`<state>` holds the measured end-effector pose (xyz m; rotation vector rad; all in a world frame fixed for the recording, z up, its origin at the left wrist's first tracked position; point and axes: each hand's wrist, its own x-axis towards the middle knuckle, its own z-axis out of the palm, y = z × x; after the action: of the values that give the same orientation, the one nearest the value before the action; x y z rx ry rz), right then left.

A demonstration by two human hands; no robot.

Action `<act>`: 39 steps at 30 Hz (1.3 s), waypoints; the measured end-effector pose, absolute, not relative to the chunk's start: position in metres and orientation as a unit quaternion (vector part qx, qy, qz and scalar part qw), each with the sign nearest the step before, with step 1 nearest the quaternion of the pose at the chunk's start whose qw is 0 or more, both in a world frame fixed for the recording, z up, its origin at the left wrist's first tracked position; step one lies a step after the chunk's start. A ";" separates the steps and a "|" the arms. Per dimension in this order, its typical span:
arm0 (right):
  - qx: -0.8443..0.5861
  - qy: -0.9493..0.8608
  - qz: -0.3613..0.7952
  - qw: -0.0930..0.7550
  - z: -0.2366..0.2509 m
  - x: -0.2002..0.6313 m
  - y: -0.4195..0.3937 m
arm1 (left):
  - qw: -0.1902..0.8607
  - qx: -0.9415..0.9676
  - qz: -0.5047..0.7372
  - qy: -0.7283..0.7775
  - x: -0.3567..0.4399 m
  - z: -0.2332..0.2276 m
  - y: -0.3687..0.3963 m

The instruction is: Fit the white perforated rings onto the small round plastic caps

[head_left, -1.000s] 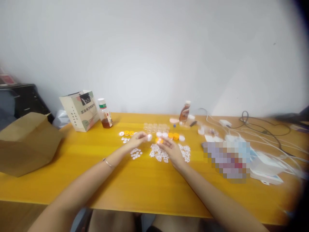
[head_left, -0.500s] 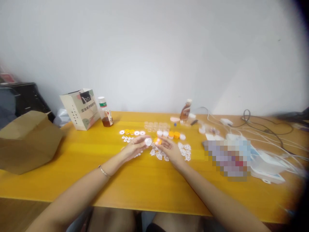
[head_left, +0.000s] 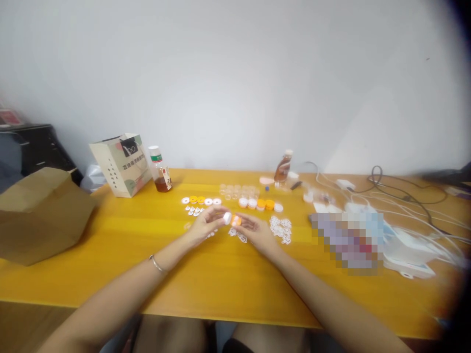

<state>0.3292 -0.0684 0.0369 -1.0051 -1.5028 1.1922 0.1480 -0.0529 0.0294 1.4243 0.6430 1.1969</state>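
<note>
In my left hand (head_left: 206, 225) a small round white cap (head_left: 227, 218) is pinched between thumb and fingers. My right hand (head_left: 257, 233) grips an orange round cap (head_left: 236, 220) with pale spots on its face. The two caps meet or nearly touch above the table; blur hides which. Below and beside my hands lie white lacy leaf-shaped pieces (head_left: 281, 229) and small white parts (head_left: 193, 211). Behind them run a row of white and orange rings (head_left: 200, 200), a row of white and orange caps (head_left: 260, 204), and clear round cups (head_left: 237, 191).
A yellow wooden table (head_left: 206, 289) spans the view. At left stand a brown paper bag (head_left: 44, 215), a printed gift bag (head_left: 125, 166) and a bottle of dark liquid (head_left: 161, 171). Behind is another bottle (head_left: 283, 167). Cables (head_left: 397, 196) and a pixelated item (head_left: 346, 240) lie right.
My hands have drawn closer together, bringing the white and orange caps up against or very near each other. Both caps have turned, showing more of their sides.
</note>
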 end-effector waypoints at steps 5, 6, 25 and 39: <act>-0.398 -0.629 0.492 0.452 0.034 0.329 -0.067 | 0.446 0.684 0.501 0.286 0.153 0.029 -0.059; -0.391 -0.632 0.496 0.450 0.033 0.329 -0.066 | 0.426 0.701 0.494 0.289 0.154 0.029 -0.060; -0.391 -0.645 0.516 0.406 0.035 0.332 -0.065 | 0.222 0.866 0.372 0.248 0.147 0.041 -0.069; -0.358 -0.596 0.575 0.432 0.030 0.330 -0.066 | 0.248 0.870 0.355 0.234 0.142 0.041 -0.067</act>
<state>0.3303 -0.0660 0.0304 -0.8914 -1.4849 1.4337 0.1418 -0.0673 0.0412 2.3719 0.6364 0.9681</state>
